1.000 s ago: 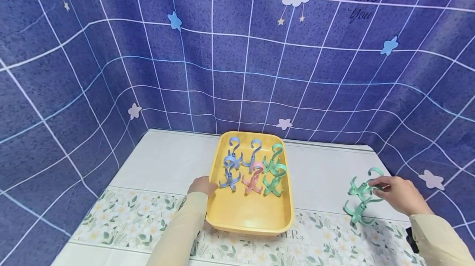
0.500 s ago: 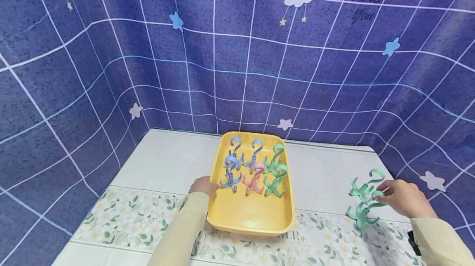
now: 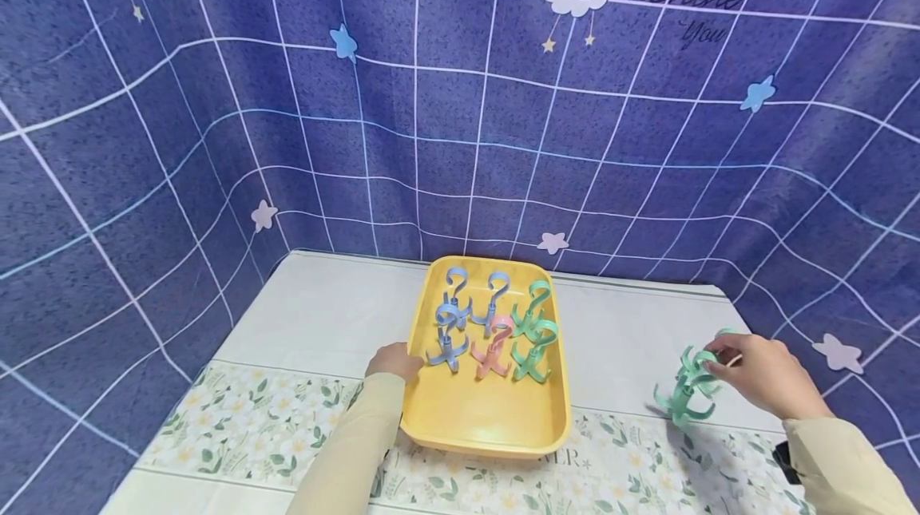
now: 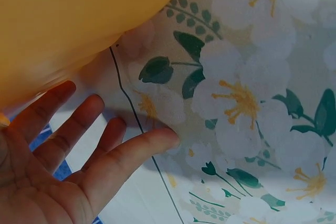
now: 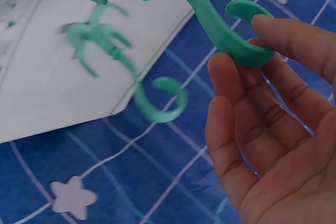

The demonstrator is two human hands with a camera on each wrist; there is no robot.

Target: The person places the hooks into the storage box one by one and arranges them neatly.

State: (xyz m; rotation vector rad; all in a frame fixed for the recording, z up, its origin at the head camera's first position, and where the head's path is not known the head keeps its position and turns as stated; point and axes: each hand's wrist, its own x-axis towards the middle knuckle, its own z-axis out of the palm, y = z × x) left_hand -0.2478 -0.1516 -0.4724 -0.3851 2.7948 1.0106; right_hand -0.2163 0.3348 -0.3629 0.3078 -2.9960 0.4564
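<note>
My right hand (image 3: 767, 378) pinches the curled end of a green multi-prong hanging hook (image 5: 205, 9) between thumb and fingers, prongs pointing away from the hand. Behind it, a second green hook (image 5: 94, 32) lies on the white table, partly covered by the hand and held hook in the head view. At the left side of a yellow tray (image 3: 481, 419), my left hand (image 3: 394, 362) touches the rim; in the left wrist view its fingers (image 4: 63, 137) are extended, loosely spread, beneath the tray's side. Three blue hooks (image 3: 447, 351), one pink hook (image 3: 491, 359) and two green hooks (image 3: 530, 362) lie in the tray.
The table (image 3: 323, 299) is white with a flowered band (image 3: 273, 419) across its front. A blue gridded curtain (image 3: 446, 116) with stars and clouds closes off the back and both sides, its right part close behind my right hand.
My right hand has taken hold of the nearer green hook's curled end and shifted it slightly left and away from me. The left hand and tray stay put.
</note>
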